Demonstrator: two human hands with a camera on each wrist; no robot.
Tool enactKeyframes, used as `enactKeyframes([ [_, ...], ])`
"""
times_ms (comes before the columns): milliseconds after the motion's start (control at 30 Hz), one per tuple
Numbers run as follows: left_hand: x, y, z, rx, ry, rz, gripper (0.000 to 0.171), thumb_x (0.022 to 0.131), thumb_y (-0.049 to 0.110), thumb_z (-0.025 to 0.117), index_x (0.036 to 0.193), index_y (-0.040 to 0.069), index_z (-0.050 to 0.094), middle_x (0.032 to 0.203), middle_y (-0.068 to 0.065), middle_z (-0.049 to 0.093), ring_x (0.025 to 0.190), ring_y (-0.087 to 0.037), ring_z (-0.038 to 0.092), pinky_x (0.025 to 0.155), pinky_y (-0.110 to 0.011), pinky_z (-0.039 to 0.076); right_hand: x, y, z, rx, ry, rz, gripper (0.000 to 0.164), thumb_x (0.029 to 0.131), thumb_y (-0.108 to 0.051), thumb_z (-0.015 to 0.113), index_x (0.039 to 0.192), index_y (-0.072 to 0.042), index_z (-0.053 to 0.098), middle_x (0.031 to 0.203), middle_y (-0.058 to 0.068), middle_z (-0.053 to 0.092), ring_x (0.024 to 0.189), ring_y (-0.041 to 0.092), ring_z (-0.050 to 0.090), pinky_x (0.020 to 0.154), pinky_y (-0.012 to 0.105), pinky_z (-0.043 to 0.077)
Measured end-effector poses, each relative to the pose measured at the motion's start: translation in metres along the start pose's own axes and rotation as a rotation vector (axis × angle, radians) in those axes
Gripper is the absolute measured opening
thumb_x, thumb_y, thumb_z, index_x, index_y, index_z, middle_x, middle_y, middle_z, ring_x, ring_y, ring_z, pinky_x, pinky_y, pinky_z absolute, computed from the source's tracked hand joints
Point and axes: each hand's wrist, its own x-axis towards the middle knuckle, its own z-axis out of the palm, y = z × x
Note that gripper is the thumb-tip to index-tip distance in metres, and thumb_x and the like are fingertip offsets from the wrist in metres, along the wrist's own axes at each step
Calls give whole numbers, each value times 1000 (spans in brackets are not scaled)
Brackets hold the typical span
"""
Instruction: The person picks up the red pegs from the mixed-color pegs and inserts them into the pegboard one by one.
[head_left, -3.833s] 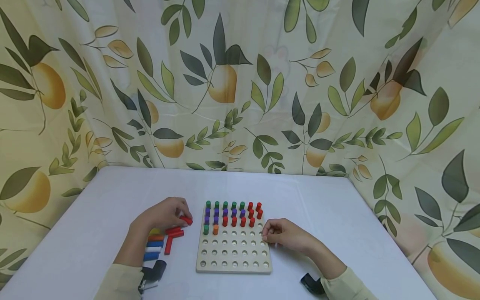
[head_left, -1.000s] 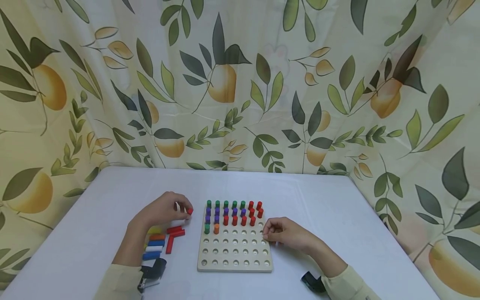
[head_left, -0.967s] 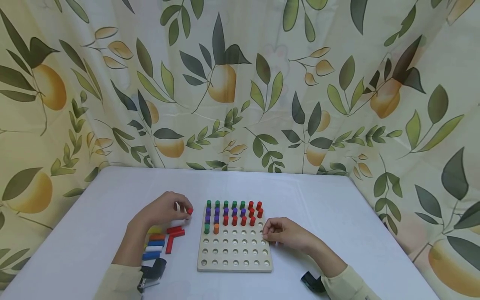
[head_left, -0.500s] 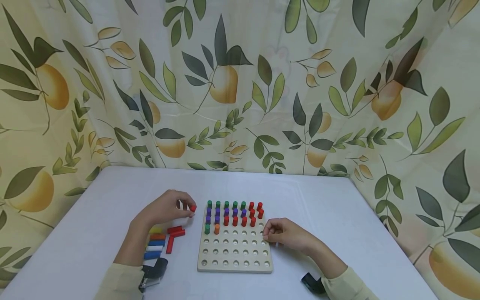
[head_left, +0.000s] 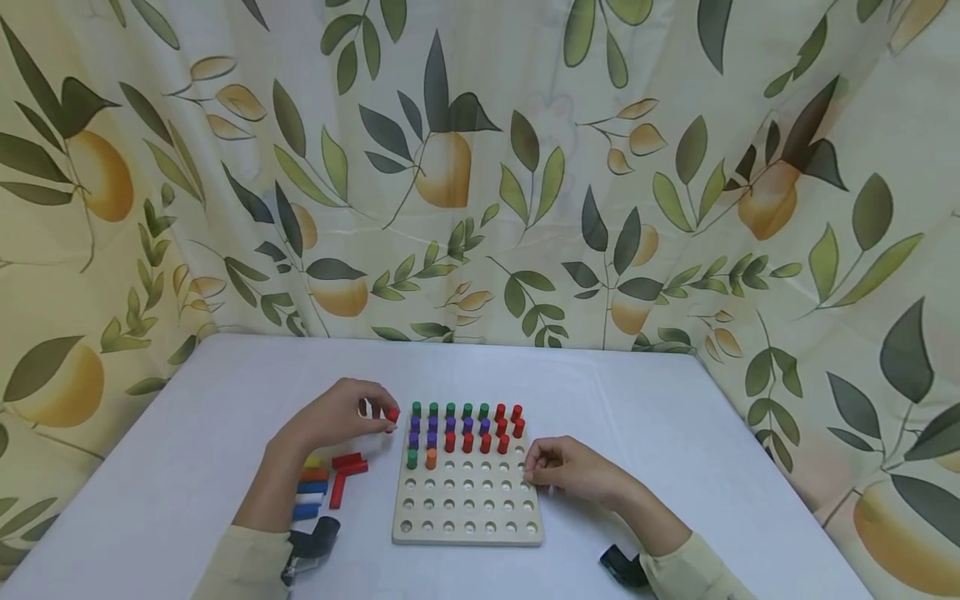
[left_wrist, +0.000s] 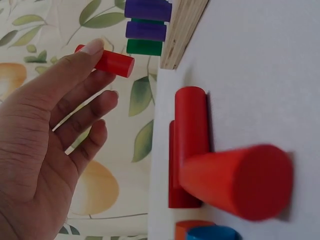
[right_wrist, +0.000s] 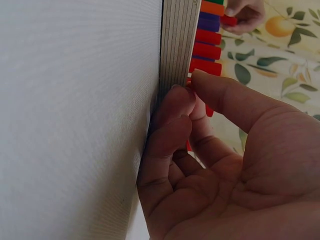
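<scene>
Pinching a red peg between thumb and forefinger, the left hand holds it off the table, just beside the far left corner of the pegboard, its other fingers loosely bent and spread apart. The peg is a short, plain cylinder — smooth, evenly red, with a flat round end showing past the thumb. The right hand has its fingers curled and grips the right edge of the pegboard, thumb tip at the upper face, bent fingers against the side.

The board is pale wood with a layered edge and rounded corners, drilled with a grid of round holes. In its far row stand green pegs, then two red ones; the next row runs purple pegs, then two more reds; the third has two purples and four reds, its right end hole bare. A lone green peg and an orange peg start the fourth.

Left of the board lie three loose red pegs, two of them side by side. Near the left wrist, others lie in a column — yellow, orange, blue, white, blue. Beneath everything spreads a white table; behind it hangs a curtain printed with leaves and fruit.
</scene>
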Motion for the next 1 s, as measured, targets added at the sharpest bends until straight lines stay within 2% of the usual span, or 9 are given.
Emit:
enactKeyframes([
  [167,5,4,-2,-8,-1,45,18,91,15,82,107,10,78,89,12,69,87,-17,61,83,-40,52,0,0,1,7,-1,-3,8,98,-11,70,101,-4,68,85,6,62,77,22,55,64,31,45],
  [367,11,10,-3,-19,-6,55,19,91,15,81,109,9,78,89,12,69,87,-17,61,82,-40,52,2,0,2,10,-4,-7,7,98,-9,69,101,-2,68,84,5,62,76,21,55,63,30,44],
  [667,22,22,6,-27,-17,103,20,91,17,82,109,10,78,94,12,69,90,-18,60,82,-37,53,0,2,1,23,-4,1,8,98,-9,69,101,-2,68,84,5,61,76,21,54,64,31,44],
  [1000,34,33,14,-22,-23,160,19,89,18,84,107,12,79,93,13,69,89,-15,61,85,-40,52,-2,0,0,21,0,-1,10,98,-10,70,102,-2,68,84,5,61,77,21,54,64,31,44],
])
